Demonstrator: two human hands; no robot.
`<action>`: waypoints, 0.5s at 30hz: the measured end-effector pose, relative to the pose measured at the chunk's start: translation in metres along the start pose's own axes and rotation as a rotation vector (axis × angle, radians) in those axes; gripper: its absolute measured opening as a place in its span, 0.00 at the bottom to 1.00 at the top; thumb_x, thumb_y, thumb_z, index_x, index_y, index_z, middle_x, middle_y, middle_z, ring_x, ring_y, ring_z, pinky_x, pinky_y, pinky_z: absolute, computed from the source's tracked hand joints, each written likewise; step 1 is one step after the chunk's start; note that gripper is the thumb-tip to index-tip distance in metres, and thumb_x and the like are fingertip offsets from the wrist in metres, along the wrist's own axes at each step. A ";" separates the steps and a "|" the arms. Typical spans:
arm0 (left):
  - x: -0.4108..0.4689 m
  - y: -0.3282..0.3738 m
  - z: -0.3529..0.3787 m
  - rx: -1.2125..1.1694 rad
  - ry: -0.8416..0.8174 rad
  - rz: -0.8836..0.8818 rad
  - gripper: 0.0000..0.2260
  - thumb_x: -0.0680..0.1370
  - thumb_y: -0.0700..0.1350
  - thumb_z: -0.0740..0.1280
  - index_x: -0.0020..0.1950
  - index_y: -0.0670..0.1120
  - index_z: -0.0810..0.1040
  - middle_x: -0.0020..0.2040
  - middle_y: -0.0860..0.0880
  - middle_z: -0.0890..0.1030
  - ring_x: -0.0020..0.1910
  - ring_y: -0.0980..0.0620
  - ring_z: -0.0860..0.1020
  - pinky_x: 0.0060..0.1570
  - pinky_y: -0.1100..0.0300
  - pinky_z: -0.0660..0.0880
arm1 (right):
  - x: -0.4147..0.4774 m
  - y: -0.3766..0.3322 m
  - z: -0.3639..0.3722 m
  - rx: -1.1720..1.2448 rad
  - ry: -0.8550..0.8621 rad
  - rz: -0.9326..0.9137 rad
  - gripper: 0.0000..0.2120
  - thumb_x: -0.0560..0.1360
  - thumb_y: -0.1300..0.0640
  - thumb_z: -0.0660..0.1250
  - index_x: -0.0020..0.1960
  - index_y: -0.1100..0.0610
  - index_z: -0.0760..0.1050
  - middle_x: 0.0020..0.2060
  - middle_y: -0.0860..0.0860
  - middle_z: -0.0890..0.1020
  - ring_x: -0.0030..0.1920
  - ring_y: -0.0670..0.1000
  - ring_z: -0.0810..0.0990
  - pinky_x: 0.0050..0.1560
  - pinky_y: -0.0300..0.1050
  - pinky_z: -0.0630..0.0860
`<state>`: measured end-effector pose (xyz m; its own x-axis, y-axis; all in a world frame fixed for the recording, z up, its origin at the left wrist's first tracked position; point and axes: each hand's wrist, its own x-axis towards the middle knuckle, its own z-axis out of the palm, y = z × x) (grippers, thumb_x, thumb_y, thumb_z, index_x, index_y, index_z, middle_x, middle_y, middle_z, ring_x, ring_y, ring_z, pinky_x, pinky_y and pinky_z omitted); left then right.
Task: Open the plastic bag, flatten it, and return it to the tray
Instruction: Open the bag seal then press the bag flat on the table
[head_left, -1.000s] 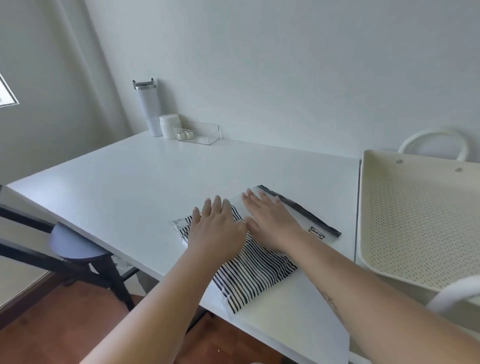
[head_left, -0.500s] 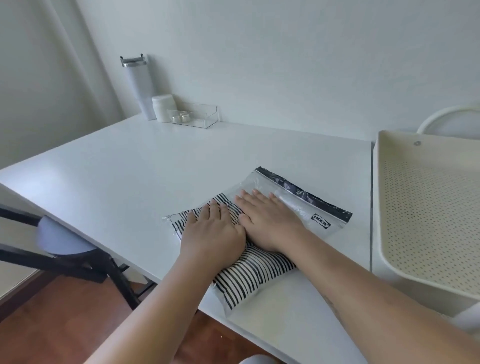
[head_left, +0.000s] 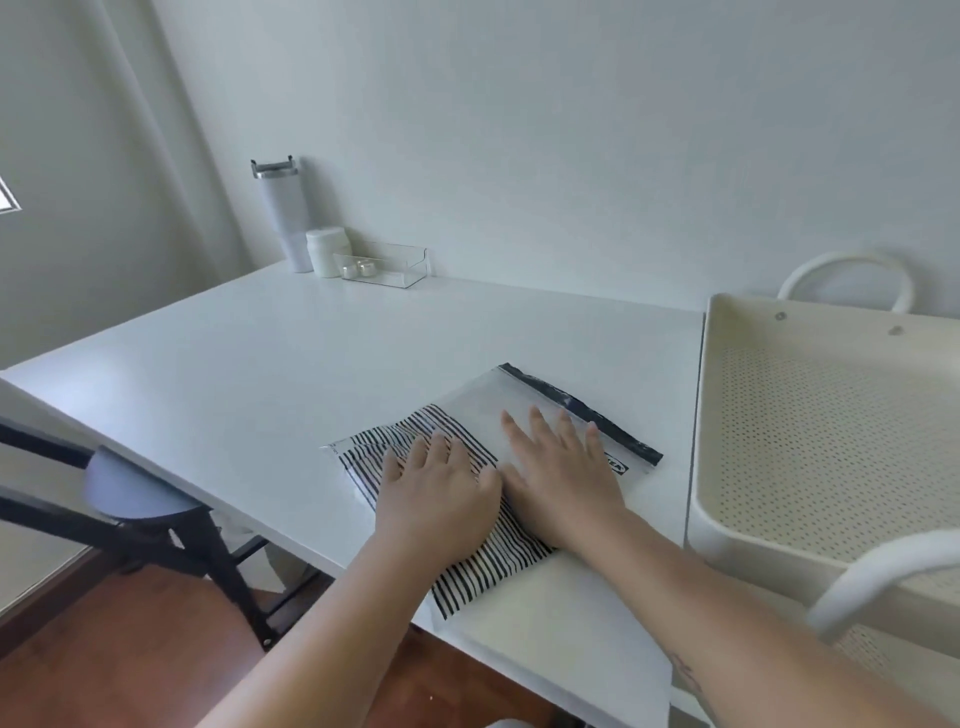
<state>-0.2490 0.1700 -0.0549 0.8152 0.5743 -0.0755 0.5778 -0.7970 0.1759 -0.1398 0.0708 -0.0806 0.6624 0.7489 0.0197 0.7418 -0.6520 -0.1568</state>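
In the head view, the clear plastic zip bag with black stripes on its lower half and a dark seal strip (head_left: 483, 467) lies flat on the white table (head_left: 260, 374), near the front edge. Its long axis runs diagonally, from the striped closed end near the person up and to the right toward the dark seal strip. Both hands are spread wide, palms down, gripping nothing. The left hand (head_left: 436, 499) presses the striped part, and the right hand (head_left: 561, 478) lies just beside it on the clear part, its fingertips close to the seal. The cream perforated tray with white loop handles (head_left: 727, 415) stands to the right, beyond the table's right edge and apart from the bag. The seal end of the bag points toward it. The right hand is the nearer of the two to the tray, so it seems better placed to carry the bag across. That move would run rightward along the bag's own long axis. Whether the seal is open cannot be told from here.
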 end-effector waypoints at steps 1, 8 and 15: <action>-0.001 0.000 0.004 0.041 -0.008 -0.008 0.32 0.78 0.60 0.43 0.80 0.47 0.50 0.81 0.47 0.47 0.79 0.46 0.45 0.75 0.44 0.39 | 0.001 0.001 0.002 0.004 0.005 0.052 0.30 0.78 0.38 0.42 0.78 0.43 0.40 0.80 0.51 0.46 0.78 0.60 0.39 0.73 0.64 0.37; 0.005 -0.001 0.007 0.121 -0.054 -0.030 0.33 0.76 0.61 0.44 0.80 0.52 0.48 0.81 0.47 0.48 0.79 0.44 0.46 0.74 0.43 0.39 | 0.011 0.003 0.005 0.038 -0.008 0.160 0.32 0.73 0.34 0.41 0.76 0.38 0.49 0.80 0.49 0.51 0.77 0.62 0.44 0.72 0.64 0.41; 0.055 0.009 -0.027 0.004 0.143 -0.068 0.23 0.76 0.60 0.55 0.63 0.45 0.70 0.62 0.46 0.74 0.63 0.43 0.68 0.60 0.46 0.63 | 0.021 0.020 -0.033 0.008 0.087 0.288 0.16 0.80 0.54 0.52 0.66 0.53 0.65 0.65 0.54 0.69 0.62 0.58 0.67 0.56 0.51 0.65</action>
<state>-0.2000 0.1991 -0.0308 0.7600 0.6477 0.0531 0.6321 -0.7557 0.1713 -0.1076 0.0690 -0.0510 0.8522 0.5201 0.0577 0.5215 -0.8349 -0.1760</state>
